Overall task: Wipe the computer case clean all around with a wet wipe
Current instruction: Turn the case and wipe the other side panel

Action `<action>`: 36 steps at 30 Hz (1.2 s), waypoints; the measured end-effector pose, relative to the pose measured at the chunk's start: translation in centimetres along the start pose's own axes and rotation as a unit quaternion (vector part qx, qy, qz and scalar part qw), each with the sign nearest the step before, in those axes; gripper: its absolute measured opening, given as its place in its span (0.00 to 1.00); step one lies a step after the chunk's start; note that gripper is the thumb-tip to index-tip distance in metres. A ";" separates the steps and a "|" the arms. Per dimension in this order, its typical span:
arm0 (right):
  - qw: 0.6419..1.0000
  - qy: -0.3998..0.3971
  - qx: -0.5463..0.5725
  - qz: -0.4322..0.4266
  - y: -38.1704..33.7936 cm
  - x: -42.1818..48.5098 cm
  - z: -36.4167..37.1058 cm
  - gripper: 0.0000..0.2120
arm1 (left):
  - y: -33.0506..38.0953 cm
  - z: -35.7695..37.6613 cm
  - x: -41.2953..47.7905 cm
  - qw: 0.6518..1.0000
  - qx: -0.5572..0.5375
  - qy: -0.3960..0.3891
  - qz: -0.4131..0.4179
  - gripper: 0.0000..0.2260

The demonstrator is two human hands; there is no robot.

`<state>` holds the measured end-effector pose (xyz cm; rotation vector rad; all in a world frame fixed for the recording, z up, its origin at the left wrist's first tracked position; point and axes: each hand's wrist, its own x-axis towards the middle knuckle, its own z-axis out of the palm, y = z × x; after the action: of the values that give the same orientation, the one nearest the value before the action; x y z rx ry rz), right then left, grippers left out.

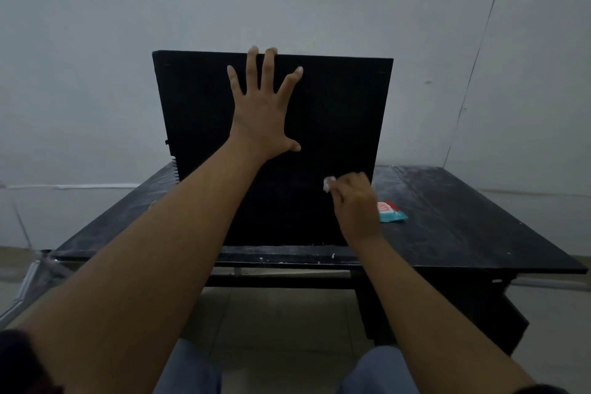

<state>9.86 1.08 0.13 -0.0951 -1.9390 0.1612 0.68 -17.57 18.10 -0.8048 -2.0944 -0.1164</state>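
- Two hands are working on the computer case [335,105], which is standing upright on the black table [463,217] with its broad side panel facing me.
- I am seeing the left hand [262,115] lying flat on the upper half of that panel, fingers straight and spread wide, two fingertips reaching the case's top edge. I judge it is bracing the case.
- The right hand [355,201] is sitting low on the panel, near the case's lower right corner. Its fingers are curling round and pinching a small white wad of wet wipe [327,184].
- A teal-and-red wipe packet [391,213] is lying just right of the case.
- I am reading this as the side-panel pass, with the case's other faces probably yet to come.
- Next I am expecting steady sweeps across the panel, with the bracing hand shifting clear so no patch is missed.
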 end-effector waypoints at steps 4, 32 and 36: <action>0.990 -0.102 -0.045 -0.087 1.2 -3.6 1.4 0.02 | 0.0 0.1 0.1 1.000 -0.002 -0.001 -0.002 0.64; 0.992 0.017 -0.058 -0.111 -1.3 -1.5 3.0 0.09 | -1.5 13.7 -17.3 0.956 -0.207 0.078 -0.193 0.47; 0.983 0.025 -0.101 -0.152 -1.5 0.6 2.5 0.12 | -1.7 16.1 -19.7 0.970 -0.171 0.031 -0.169 0.52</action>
<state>7.35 -0.49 -0.01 0.0623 -1.8888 -0.2382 -3.27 -23.08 -6.49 -0.6228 -2.1641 -0.6933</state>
